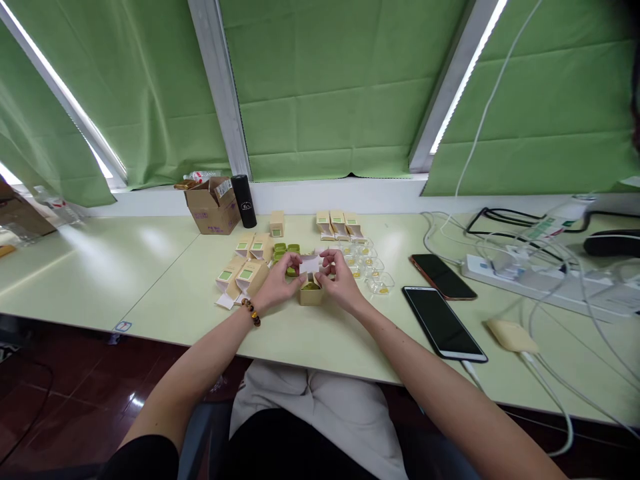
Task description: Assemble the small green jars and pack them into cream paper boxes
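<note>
I face green blinds (pixel 340 87), bright light (pixel 469 77) leaking beside grey frames (pixel 223 87); a low white wall (pixel 320 197) backs my pale surface (pixel 170 287), above a dark red tiled floor (pixel 75 423).

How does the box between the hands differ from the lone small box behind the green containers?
The held box has its white flap raised and something green inside; the lone box shows no raised flap. The left hand and right hand are on the held box; neither touches the lone box. The held box's facing side looks plain; the lone box's bears a green label. Both are tan.
</note>
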### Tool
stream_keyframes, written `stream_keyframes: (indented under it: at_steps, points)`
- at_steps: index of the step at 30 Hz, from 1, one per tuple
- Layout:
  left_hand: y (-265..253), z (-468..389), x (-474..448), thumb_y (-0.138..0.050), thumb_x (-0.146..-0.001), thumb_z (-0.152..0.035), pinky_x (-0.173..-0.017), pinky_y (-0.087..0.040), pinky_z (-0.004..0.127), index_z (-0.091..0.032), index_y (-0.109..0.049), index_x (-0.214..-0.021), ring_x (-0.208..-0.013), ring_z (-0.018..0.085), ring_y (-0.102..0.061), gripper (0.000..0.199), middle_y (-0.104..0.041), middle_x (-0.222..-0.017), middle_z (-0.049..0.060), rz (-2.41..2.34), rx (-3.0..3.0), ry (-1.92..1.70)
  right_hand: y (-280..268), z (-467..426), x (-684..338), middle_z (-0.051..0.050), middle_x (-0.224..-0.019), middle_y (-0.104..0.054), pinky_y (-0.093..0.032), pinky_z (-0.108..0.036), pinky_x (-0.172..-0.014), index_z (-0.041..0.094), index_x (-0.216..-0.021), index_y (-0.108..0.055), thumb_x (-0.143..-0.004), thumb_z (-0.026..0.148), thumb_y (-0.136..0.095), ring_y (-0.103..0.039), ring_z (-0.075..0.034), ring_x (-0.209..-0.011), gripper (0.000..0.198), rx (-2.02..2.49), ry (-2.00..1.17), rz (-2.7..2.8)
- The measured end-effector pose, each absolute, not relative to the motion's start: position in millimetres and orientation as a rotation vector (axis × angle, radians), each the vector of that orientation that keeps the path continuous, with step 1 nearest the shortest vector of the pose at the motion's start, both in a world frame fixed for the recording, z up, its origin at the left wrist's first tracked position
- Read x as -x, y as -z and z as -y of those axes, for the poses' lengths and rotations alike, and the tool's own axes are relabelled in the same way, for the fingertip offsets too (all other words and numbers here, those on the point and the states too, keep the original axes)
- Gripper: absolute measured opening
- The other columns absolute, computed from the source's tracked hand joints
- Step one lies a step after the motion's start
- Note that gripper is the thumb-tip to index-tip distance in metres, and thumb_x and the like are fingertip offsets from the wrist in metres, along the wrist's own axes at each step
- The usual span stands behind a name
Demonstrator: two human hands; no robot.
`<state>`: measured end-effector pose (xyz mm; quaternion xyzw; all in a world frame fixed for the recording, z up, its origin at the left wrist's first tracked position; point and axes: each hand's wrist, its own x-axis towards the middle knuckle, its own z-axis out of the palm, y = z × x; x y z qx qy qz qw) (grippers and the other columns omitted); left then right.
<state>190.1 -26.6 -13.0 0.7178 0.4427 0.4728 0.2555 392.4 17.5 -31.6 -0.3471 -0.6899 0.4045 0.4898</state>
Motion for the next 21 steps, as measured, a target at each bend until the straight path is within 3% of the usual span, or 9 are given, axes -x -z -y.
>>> stream_keyframes:
  at_steps: [4,10,15,21]
  points:
    - [15.7,27.9,-192.3,-0.069,-0.088,-0.024,-0.093,-0.051,0.037,-0.025,-0.045,-0.112,-0.100,0.021,-0.062,0.034,-0.059,-0.104,0.003,-1.260,-1.948,-1.252,33.5,-16.4,-391.2,0.001,-0.104,-0.049,-0.046,-0.030,-0.063,0.028,-0.120,-0.048,-0.080,0.034,-0.069,-0.056,-0.013,-0.069,0.046,0.862,-0.971,1.716]
    - [14.0,29.8,-195.4,-0.070,-0.086,-0.021,-0.090,-0.054,0.036,-0.024,-0.043,-0.124,-0.100,0.021,-0.065,0.047,-0.062,-0.106,0.004,-1.286,-1.930,-1.256,34.0,-15.8,-389.7,0.000,-0.103,-0.049,-0.046,-0.031,-0.062,0.025,-0.118,-0.052,-0.082,0.034,-0.067,-0.055,-0.012,-0.066,0.041,0.890,-0.898,1.780]
    - [10.6,28.3,-196.3,-0.067,-0.087,-0.020,-0.093,-0.054,0.038,-0.023,-0.058,-0.101,-0.100,0.022,-0.067,0.017,-0.069,-0.104,0.005,-1.276,-2.051,-1.238,30.3,-12.2,-390.5,-0.002,-0.102,-0.052,-0.042,-0.029,-0.056,0.024,-0.107,-0.059,-0.080,0.021,-0.066,-0.051,-0.013,-0.065,0.028,0.825,-0.739,1.810]
    - [9.6,28.2,-195.9,-0.066,-0.085,-0.018,-0.091,-0.056,0.037,-0.022,-0.059,-0.092,-0.098,0.022,-0.070,0.011,-0.073,-0.099,0.004,-1.301,-2.077,-1.238,21.5,-6.3,-400.8,-0.005,-0.100,-0.053,-0.042,-0.030,-0.055,0.023,-0.099,-0.064,-0.082,0.011,-0.057,-0.049,-0.015,-0.067,0.022,0.569,-0.617,1.874]
